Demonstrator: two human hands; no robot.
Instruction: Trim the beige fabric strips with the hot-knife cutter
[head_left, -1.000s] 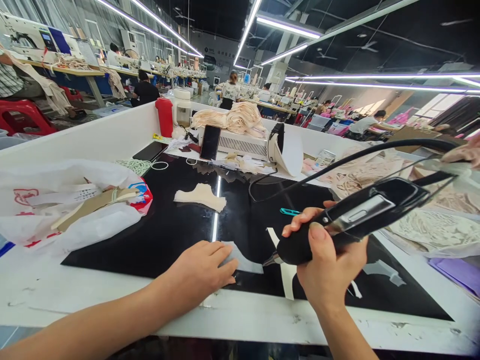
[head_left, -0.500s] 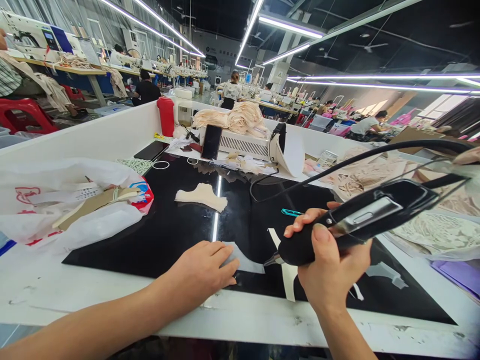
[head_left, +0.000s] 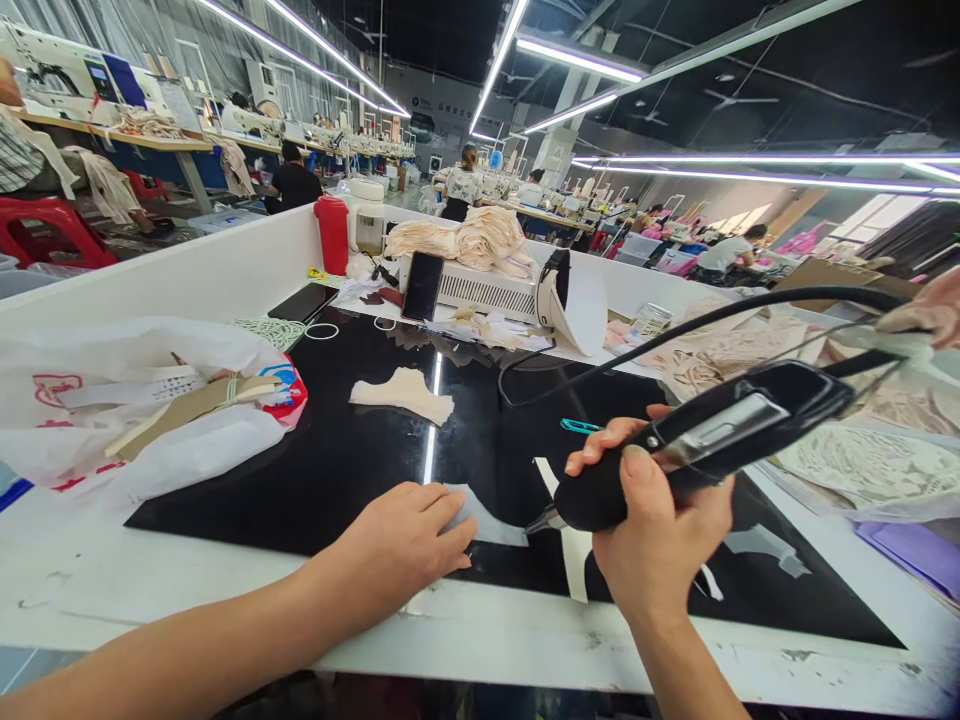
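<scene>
My left hand (head_left: 420, 535) lies flat, fingers spread, pressing a pale grey fabric piece (head_left: 491, 522) onto the black board (head_left: 330, 480). My right hand (head_left: 656, 520) is wrapped round a black handheld tool (head_left: 720, 430) with a metal tip and a cable. The tip touches or hovers just at the right end of the grey piece; which one, I cannot tell. Beneath the tool runs a cream strip (head_left: 576, 565). A cream fabric piece (head_left: 403, 394) lies further back on the board, and another translucent piece (head_left: 769, 548) to the right of my right hand.
On the left is a white plastic bag (head_left: 172, 350) with card strips. Behind the board stand a phone (head_left: 423, 286), a red container (head_left: 332, 235) and a fabric pile (head_left: 480, 238). A teal cutter (head_left: 580, 426) lies past my right hand. Another person's hand (head_left: 930, 312) is at the right edge.
The tool's rear end and cable have shifted slightly left and down, with my right hand moving slightly left. The other person's hand shows more at the right edge. My left hand has stayed in place.
</scene>
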